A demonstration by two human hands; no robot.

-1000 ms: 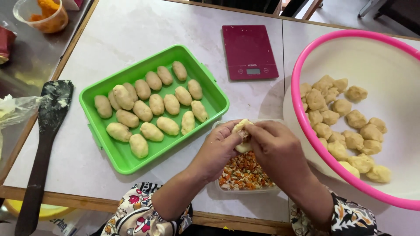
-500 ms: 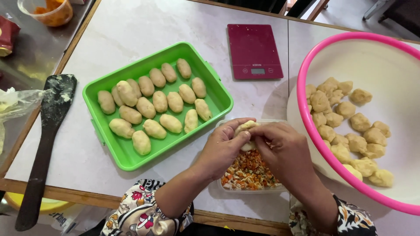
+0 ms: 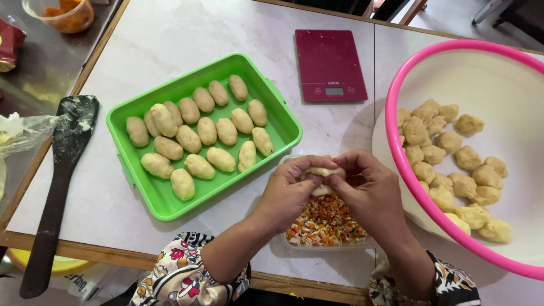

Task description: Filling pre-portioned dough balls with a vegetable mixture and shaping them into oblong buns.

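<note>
My left hand [image 3: 289,190] and my right hand [image 3: 371,190] meet over a clear tub of chopped orange, white and green filling [image 3: 326,224]. Both hands pinch one pale piece of dough [image 3: 323,175] between their fingertips. To the left lies a green tray [image 3: 164,207] that holds several shaped oval dough rolls [image 3: 207,130] in rows. On the right a large bowl with a pink rim [image 3: 396,153] holds several rough dough lumps [image 3: 453,153].
A dark red kitchen scale [image 3: 330,65] lies at the back of the white table. A black spatula [image 3: 59,181] smeared with dough lies at the left edge. A plastic tub of orange food [image 3: 62,14] stands at the far left corner, near a plastic bag [image 3: 22,133].
Both hands stay over the filling tub and keep working the dough piece, which now looks more closed. The view has shifted slightly.
</note>
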